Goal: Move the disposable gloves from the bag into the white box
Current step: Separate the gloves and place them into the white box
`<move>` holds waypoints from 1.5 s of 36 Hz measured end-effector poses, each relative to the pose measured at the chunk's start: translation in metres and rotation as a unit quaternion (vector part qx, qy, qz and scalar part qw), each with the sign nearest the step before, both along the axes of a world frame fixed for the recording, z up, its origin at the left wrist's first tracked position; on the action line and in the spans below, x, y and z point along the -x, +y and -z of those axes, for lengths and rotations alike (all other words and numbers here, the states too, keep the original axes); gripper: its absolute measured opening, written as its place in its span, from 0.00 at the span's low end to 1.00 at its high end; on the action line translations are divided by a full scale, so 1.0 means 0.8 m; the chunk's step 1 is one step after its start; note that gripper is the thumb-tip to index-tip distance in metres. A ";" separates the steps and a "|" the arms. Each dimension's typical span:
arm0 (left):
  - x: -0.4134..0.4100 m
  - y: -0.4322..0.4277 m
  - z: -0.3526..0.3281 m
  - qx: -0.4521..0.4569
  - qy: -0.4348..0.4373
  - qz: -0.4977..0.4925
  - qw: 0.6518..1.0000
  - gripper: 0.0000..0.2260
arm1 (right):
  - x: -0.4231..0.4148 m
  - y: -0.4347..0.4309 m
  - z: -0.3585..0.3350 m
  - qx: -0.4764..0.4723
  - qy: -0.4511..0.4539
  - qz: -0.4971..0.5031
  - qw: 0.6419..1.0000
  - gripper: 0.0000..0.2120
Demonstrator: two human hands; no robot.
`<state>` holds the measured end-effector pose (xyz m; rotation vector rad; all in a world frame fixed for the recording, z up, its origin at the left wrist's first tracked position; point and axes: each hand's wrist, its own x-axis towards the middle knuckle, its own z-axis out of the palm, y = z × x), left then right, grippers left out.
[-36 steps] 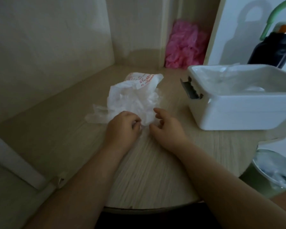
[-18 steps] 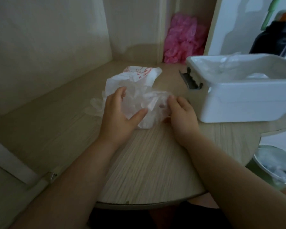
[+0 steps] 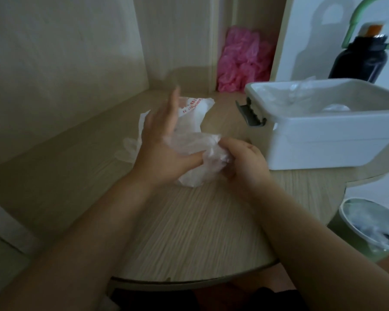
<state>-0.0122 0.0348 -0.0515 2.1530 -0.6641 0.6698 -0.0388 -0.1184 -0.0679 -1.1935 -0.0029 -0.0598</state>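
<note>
Pale wood-grain table [image 3: 189, 232] with a rounded front edge fills the middle, and wooden panels stand behind it on the left. On the table lies a thin plastic bag [image 3: 192, 113] with red print, crumpled and open toward the person. A bunch of clear gloves [image 3: 198, 158] sits just in front of the bag. The left hand [image 3: 160, 142] is over the gloves with the fingers spread apart and blurred, the thumb pressing on the plastic. The right hand [image 3: 245, 158] is closed on the right end of the gloves. One more glove [image 3: 129, 149] lies flat on the table left of the hands. The white box [image 3: 323, 140] stands to the right, near the right hand, with its lid off; inside it some clear plastic is visible, with a dark latch [image 3: 250, 115] on its left side. Behind it stands a dark bottle [image 3: 357, 61]. Pink gloves [image 3: 243, 61] are piled in the back corner. Below the table on the right, a bin [image 3: 373, 230] holds crumpled plastic.
</note>
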 end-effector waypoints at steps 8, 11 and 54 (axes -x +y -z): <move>-0.018 -0.028 -0.057 0.186 0.158 0.070 0.967 0.06 | -0.005 -0.012 -0.065 0.056 -0.021 -0.017 0.998 0.18; -0.030 -0.036 -0.070 0.255 0.256 0.025 0.932 0.09 | -0.003 -0.022 -0.091 0.106 -0.059 0.037 0.992 0.16; -0.072 -0.114 -0.142 0.365 0.345 0.262 0.824 0.03 | -0.034 -0.132 -0.218 -0.039 -0.053 -0.095 0.993 0.15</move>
